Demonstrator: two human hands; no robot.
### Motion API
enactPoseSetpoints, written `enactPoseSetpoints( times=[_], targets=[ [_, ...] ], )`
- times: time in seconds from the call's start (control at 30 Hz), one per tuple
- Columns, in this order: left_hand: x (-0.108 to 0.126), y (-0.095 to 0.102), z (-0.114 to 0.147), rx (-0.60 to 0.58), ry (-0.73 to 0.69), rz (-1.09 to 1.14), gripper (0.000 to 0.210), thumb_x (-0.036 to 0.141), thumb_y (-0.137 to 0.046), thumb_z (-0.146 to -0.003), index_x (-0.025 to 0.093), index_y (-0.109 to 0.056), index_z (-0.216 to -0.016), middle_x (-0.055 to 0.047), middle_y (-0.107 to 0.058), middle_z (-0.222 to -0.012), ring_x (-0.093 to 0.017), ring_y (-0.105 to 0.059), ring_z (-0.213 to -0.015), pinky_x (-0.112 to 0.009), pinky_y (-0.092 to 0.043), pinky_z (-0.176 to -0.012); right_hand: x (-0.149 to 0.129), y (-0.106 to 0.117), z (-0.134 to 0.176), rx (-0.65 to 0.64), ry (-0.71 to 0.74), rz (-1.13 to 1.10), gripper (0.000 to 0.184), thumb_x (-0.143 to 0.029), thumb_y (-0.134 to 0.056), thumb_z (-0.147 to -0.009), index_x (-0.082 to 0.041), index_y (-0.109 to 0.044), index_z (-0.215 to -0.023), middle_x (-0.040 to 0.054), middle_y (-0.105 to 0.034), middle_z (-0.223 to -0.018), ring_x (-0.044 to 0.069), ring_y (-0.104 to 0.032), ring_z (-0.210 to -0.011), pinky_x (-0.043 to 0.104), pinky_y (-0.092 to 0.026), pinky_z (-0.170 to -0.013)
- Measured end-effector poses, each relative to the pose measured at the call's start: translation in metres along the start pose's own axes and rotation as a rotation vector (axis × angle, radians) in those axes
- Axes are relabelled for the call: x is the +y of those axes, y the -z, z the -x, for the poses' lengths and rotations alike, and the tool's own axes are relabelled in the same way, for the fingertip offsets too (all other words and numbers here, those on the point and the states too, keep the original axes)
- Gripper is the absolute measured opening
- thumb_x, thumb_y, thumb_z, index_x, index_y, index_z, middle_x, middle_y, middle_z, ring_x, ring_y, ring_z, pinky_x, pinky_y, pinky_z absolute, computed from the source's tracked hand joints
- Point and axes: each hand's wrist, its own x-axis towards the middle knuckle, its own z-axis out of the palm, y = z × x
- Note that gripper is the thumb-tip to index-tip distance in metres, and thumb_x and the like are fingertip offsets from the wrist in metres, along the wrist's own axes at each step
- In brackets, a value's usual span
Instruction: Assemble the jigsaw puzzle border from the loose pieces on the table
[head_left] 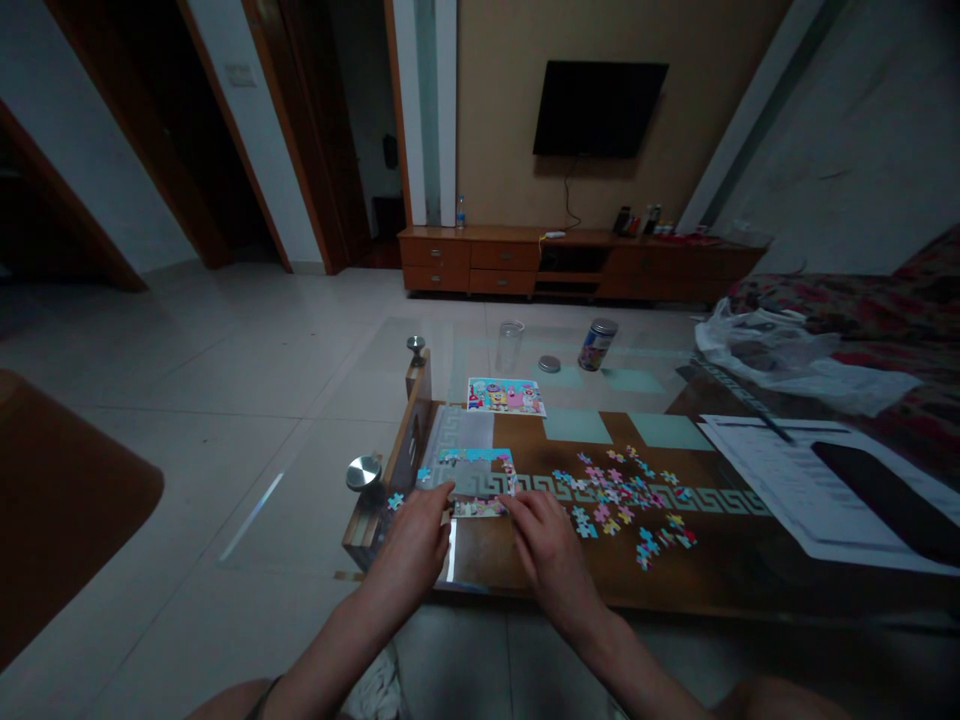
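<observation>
A partly joined jigsaw border (480, 456) lies on the glass table, with pieces along its top, right side and bottom. My left hand (420, 525) rests at the lower left of this border, fingers bent together; what is under the fingertips is hidden. At the lower right corner, my right hand (546, 535) has thumb and fingers pinched on a puzzle piece at the end of the bottom strip (478, 509). Loose puzzle pieces (611, 485) are spread to the right of my right hand. A single blue piece (395, 501) lies left of my left hand.
A colourful picture card (506, 396) lies beyond the border. Behind it stand a clear jar (511, 345), a round lid (550, 364) and a printed can (598, 345). Papers (780, 480), a black phone-like slab (889, 500) and a plastic bag (795, 350) are at the right.
</observation>
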Motion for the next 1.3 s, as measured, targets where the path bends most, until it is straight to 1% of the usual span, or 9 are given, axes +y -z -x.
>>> enactPoseSetpoints(
  times=[0.1, 0.2, 0.3, 0.37, 0.53, 0.77, 0.97, 1.07, 1.3],
  targets=[
    [0.001, 0.001, 0.0, -0.002, 0.007, 0.025, 0.048, 0.008, -0.044, -0.08, 0.017, -0.046, -0.127, -0.011, -0.062, -0.115, -0.024, -0.056, -0.11, -0.04, -0.045, -0.093, 0.009, 0.004, -0.003, 0.084, -0.036, 0.041, 0.039, -0.003, -0.041, -0.085, -0.016, -0.057, -0.119, 0.0113, -0.062, -0.101, 0.025, -0.053, -0.095, 0.041, -0.048, -0.081],
    [0.001, 0.002, 0.0, -0.007, 0.021, 0.037, 0.048, 0.008, -0.045, -0.079, 0.016, -0.047, -0.127, -0.011, -0.063, -0.112, -0.024, -0.056, -0.109, -0.039, -0.046, -0.092, 0.015, 0.006, -0.003, 0.115, -0.083, 0.091, 0.04, -0.003, -0.04, -0.084, -0.017, -0.057, -0.118, 0.0105, -0.064, -0.099, 0.025, -0.055, -0.093, 0.041, -0.048, -0.08],
    [0.003, 0.003, 0.0, -0.015, 0.031, 0.042, 0.048, 0.007, -0.045, -0.079, 0.014, -0.047, -0.126, -0.012, -0.063, -0.11, -0.024, -0.056, -0.109, -0.038, -0.045, -0.092, 0.018, 0.006, -0.001, 0.099, -0.127, 0.133, 0.047, 0.002, -0.037, -0.079, -0.016, -0.057, -0.119, 0.0105, -0.066, -0.101, 0.025, -0.055, -0.094, 0.04, -0.046, -0.08],
    [0.003, 0.003, 0.0, -0.018, 0.035, 0.044, 0.048, 0.007, -0.045, -0.079, 0.014, -0.048, -0.126, -0.012, -0.063, -0.111, -0.024, -0.056, -0.11, -0.038, -0.046, -0.092, 0.017, 0.005, 0.0, 0.071, -0.152, 0.158, 0.05, 0.004, -0.037, -0.077, -0.015, -0.058, -0.118, 0.01, -0.066, -0.099, 0.025, -0.055, -0.092, 0.04, -0.046, -0.079],
    [0.005, 0.003, 0.0, -0.021, 0.03, 0.052, 0.046, 0.006, -0.046, -0.078, 0.014, -0.049, -0.123, -0.012, -0.063, -0.112, -0.024, -0.055, -0.111, -0.039, -0.045, -0.093, 0.014, 0.002, 0.003, 0.02, -0.16, 0.17, 0.046, 0.003, -0.038, -0.078, -0.014, -0.059, -0.115, 0.0091, -0.066, -0.094, 0.025, -0.054, -0.087, 0.039, -0.045, -0.075],
    [0.004, 0.002, 0.0, -0.008, 0.01, 0.064, 0.046, 0.006, -0.046, -0.077, 0.018, -0.051, -0.121, -0.011, -0.063, -0.113, -0.025, -0.056, -0.11, -0.041, -0.046, -0.093, 0.011, 0.002, 0.003, 0.019, -0.158, 0.128, 0.046, 0.003, -0.039, -0.078, -0.016, -0.058, -0.114, 0.0082, -0.066, -0.095, 0.024, -0.053, -0.088, 0.038, -0.044, -0.076],
    [0.003, 0.001, 0.0, 0.004, 0.005, 0.061, 0.042, 0.007, -0.046, -0.077, 0.016, -0.053, -0.118, -0.011, -0.064, -0.109, -0.025, -0.057, -0.108, -0.04, -0.047, -0.09, 0.011, 0.001, 0.004, 0.032, -0.141, 0.136, 0.048, 0.003, -0.041, -0.076, -0.016, -0.058, -0.116, 0.0081, -0.066, -0.094, 0.024, -0.054, -0.087, 0.038, -0.045, -0.074],
    [0.0, -0.001, -0.001, 0.016, 0.003, 0.054, 0.041, 0.007, -0.046, -0.078, 0.018, -0.053, -0.117, -0.01, -0.064, -0.109, -0.025, -0.057, -0.108, -0.04, -0.046, -0.09, 0.01, 0.0, 0.005, 0.036, -0.139, 0.129, 0.046, 0.003, -0.041, -0.077, -0.016, -0.058, -0.115, 0.0084, -0.066, -0.094, 0.024, -0.055, -0.088, 0.039, -0.045, -0.075],
    [-0.002, -0.001, -0.001, 0.026, -0.006, 0.043, 0.039, 0.007, -0.046, -0.079, 0.016, -0.054, -0.115, -0.01, -0.064, -0.107, -0.024, -0.057, -0.106, -0.038, -0.046, -0.09, 0.009, 0.001, 0.005, 0.012, -0.144, 0.128, 0.044, 0.003, -0.042, -0.079, -0.016, -0.058, -0.115, 0.0084, -0.066, -0.096, 0.025, -0.055, -0.088, 0.039, -0.045, -0.075]
  ],
)
